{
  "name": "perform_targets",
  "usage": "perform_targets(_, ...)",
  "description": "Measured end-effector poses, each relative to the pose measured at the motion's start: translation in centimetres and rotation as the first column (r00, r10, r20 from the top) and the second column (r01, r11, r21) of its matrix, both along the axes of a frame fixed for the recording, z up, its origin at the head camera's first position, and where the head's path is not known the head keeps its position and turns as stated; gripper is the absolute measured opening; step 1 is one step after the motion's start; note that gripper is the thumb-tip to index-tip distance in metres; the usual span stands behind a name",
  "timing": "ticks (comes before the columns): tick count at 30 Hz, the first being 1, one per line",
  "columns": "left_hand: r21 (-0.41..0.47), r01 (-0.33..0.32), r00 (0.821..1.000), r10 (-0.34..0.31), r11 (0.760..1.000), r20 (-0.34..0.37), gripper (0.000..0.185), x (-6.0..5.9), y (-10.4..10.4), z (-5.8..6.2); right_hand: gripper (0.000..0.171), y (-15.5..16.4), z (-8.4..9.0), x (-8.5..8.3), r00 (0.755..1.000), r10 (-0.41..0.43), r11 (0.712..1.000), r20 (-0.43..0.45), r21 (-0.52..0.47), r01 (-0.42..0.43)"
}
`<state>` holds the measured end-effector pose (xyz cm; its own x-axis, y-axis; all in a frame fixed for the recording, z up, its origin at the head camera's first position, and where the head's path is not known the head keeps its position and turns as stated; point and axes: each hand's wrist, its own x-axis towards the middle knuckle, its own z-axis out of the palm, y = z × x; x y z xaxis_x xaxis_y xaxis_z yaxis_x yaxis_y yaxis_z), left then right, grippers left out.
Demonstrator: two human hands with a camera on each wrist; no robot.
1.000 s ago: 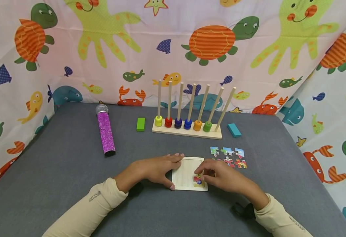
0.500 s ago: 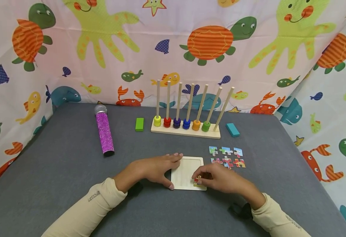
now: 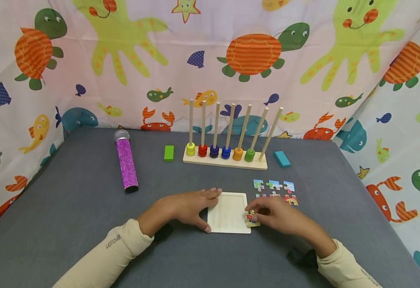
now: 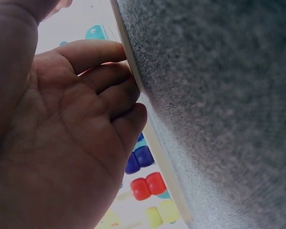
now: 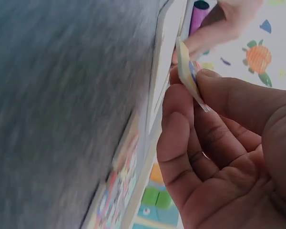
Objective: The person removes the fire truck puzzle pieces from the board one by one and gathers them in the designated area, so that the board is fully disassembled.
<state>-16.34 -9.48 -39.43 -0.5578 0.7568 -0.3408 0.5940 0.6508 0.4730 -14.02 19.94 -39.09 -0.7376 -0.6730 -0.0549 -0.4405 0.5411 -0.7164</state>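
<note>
A square pale wooden puzzle tray (image 3: pixel 229 213) with a thin raised rim lies before me. My left hand (image 3: pixel 188 209) rests at its left side, thumb at the near corner and fingers at the far one. In the left wrist view the left fingertips (image 4: pixel 133 88) meet the tray's edge. Between thumb and fingers my right hand (image 3: pixel 276 214) pinches a jigsaw puzzle piece (image 3: pixel 253 219) at the tray's right rim. The right wrist view shows this piece (image 5: pixel 188 74) edge-on, raised off the table. More puzzle pieces (image 3: pixel 275 185) lie in two rows beyond the right hand, partly hidden by it.
Farther back stands a wooden peg stand (image 3: pixel 224 161) with coloured beads on upright rods. A green block (image 3: pixel 169 153) and a teal block (image 3: pixel 282 159) flank it. A glittery purple microphone (image 3: pixel 127 164) lies at the left. Patterned cloth (image 3: pixel 210 48) hangs behind the grey table.
My right hand has lifted the puzzle piece from the tray's near right corner and carried it rightward to the rim. The left hand stays at the tray's left side.
</note>
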Motion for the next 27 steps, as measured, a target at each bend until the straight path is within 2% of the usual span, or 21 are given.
perform_targets(12,0.027,0.009,1.0,-0.009,1.0,0.017,0.094,0.0,-0.1,0.0,0.022,4.5,1.0,-0.4,0.991,-0.091,0.995,-0.094,0.026,0.094)
perform_targets(19,0.026,0.009,1.0,-0.01,1.0,0.021,0.094,-0.2,-0.1,0.3,0.019,6.2,1.4,-0.6,0.986,-0.154,0.986,-0.069,0.059,0.158)
perform_targets(27,0.021,0.004,1.0,-0.005,1.0,0.03,0.094,-0.1,-0.1,0.1,0.019,7.2,1.6,-0.4,0.987,-0.156,0.987,-0.041,0.044,0.158)
